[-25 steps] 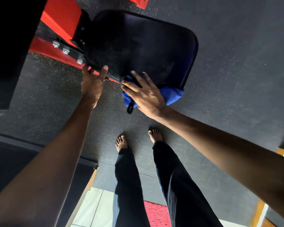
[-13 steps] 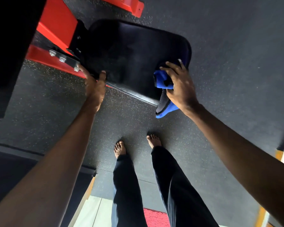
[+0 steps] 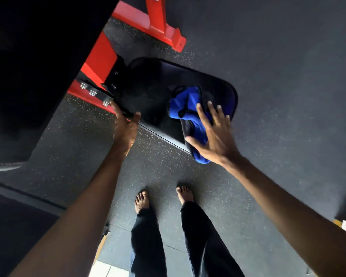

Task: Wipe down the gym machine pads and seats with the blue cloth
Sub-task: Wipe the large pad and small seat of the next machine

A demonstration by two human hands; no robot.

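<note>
A black padded seat [image 3: 148,96] juts out from a red machine frame [image 3: 100,60]. The blue cloth [image 3: 185,105] lies bunched on the seat's right part and hangs over its near edge. My right hand [image 3: 214,134] lies flat on the cloth with fingers spread and straight, pressing it onto the pad. My left hand [image 3: 125,126] grips the seat's near left edge, thumb up on the pad, next to a bracket with three bolts [image 3: 93,92].
A large black pad [image 3: 38,56] fills the upper left, close to my head. A red frame foot [image 3: 164,35] rests on the speckled rubber floor [image 3: 278,96] beyond the seat. My bare feet [image 3: 162,196] stand just below the seat.
My right hand has opened flat on the cloth and the cloth has spread further up and left across the seat. The view has pulled back; my left hand keeps its hold.
</note>
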